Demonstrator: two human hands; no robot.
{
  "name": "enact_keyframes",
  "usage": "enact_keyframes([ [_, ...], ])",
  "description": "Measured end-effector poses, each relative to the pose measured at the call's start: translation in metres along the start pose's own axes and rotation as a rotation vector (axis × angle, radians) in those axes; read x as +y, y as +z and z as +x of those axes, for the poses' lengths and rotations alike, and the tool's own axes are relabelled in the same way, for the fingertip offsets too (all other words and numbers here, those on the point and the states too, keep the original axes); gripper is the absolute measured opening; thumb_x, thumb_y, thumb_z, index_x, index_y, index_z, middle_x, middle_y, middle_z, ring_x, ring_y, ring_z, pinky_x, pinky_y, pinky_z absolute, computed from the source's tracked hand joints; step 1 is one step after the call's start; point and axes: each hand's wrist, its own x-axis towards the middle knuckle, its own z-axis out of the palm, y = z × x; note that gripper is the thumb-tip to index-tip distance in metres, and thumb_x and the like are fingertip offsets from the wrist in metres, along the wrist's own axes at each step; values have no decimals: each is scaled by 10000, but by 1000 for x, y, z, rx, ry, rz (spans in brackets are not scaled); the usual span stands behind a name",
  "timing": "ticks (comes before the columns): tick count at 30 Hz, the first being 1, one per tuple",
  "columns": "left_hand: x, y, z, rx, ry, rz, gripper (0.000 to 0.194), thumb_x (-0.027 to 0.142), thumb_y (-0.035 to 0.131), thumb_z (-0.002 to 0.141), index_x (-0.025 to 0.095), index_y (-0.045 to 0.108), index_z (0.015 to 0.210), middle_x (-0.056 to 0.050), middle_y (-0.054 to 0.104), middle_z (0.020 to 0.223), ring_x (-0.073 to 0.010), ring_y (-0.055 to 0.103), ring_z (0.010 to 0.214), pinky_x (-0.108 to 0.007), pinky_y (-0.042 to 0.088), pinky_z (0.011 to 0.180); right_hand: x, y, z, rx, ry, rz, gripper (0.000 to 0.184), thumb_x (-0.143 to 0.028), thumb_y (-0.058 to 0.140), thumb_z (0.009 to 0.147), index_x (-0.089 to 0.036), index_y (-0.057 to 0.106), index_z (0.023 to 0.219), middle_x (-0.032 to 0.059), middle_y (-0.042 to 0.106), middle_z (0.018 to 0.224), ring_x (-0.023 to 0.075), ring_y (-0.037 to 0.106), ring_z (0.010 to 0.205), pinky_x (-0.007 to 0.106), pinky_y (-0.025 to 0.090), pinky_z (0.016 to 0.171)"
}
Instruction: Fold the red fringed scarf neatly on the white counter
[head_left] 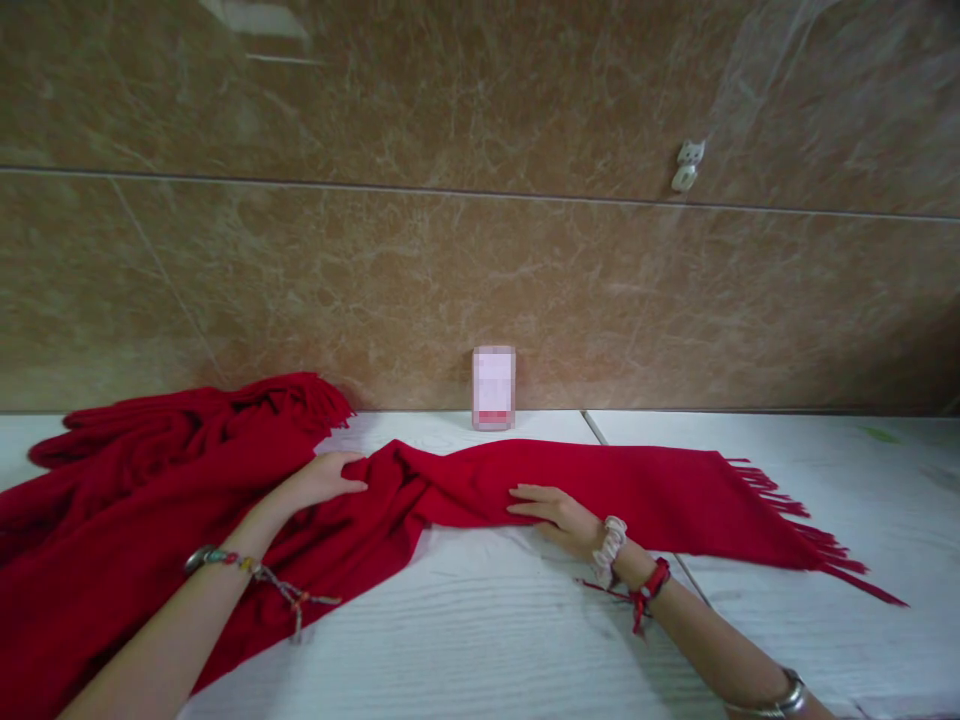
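Observation:
A long red scarf (615, 490) stretches across the white table, with its right part lying flat and its fringe spread at the right end. Near the middle it is creased and bunched. My left hand (330, 478) rests on the bunched cloth, thumb and forefinger apart with red fabric showing between them; its other fingers are partly hidden. On the flat part lies my right hand (559, 515), fingers stretched out to the left over the near edge of the scarf. To the left the cloth widens into loose folds, with another fringed end heaped near the wall.
A phone (493, 388) with a blurred screen leans against the brown marbled wall (450, 280) behind the scarf. A small white cat figure (688, 165) is fixed to the wall at upper right. The white table (480, 620) has a seam running across it.

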Motion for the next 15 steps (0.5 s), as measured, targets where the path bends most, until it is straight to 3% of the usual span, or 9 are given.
enact_keyframes([
  [3, -2, -41, -6, 186, -19, 128, 160, 208, 443, 644, 161, 548, 755, 30, 613, 747, -145, 572, 745, -236, 427, 721, 3, -2, 0, 7, -29, 60, 399, -116, 371, 772, -144, 545, 1130, 120, 510, 1213, 207, 402, 1169, 416, 340, 960],
  [5, -8, -68, -13, 290, -41, 178, 230, 118, 295, 675, 147, 497, 782, 52, 542, 737, -142, 526, 826, -303, 380, 801, 4, -3, 0, 18, -37, 88, 388, -123, 371, 781, -141, 547, 1126, 122, 525, 1195, 206, 415, 1158, 418, 349, 955],
  [7, -16, -83, -23, 391, 5, 342, 246, 62, 260, 647, 140, 468, 753, 44, 497, 758, -147, 470, 885, -319, 353, 827, 4, -3, 0, 24, -36, 99, 375, -130, 368, 792, -145, 553, 1117, 119, 534, 1186, 200, 422, 1153, 416, 348, 958],
  [10, -26, -81, -37, 241, 114, 571, 256, 21, 268, 639, 142, 491, 678, 21, 495, 745, -122, 473, 785, -250, 382, 738, 4, -4, 0, 16, -26, 102, 354, -145, 371, 809, -168, 563, 1106, 103, 536, 1187, 187, 418, 1157, 410, 342, 964],
  [12, -25, -71, -43, 157, 102, 636, 287, 4, 278, 652, 140, 530, 667, -5, 518, 743, -125, 492, 715, -236, 397, 667, 3, -4, 0, 12, -22, 98, 336, -157, 388, 811, -178, 574, 1091, 97, 534, 1190, 186, 416, 1158, 408, 342, 965],
  [15, -7, -53, -45, 314, 74, 666, 295, 54, 342, 708, 141, 579, 861, -72, 539, 950, -194, 507, 856, -304, 409, 732, 2, -4, 0, 16, -18, 85, 316, -169, 414, 804, -173, 591, 1066, 102, 536, 1186, 192, 421, 1154, 406, 344, 965],
])
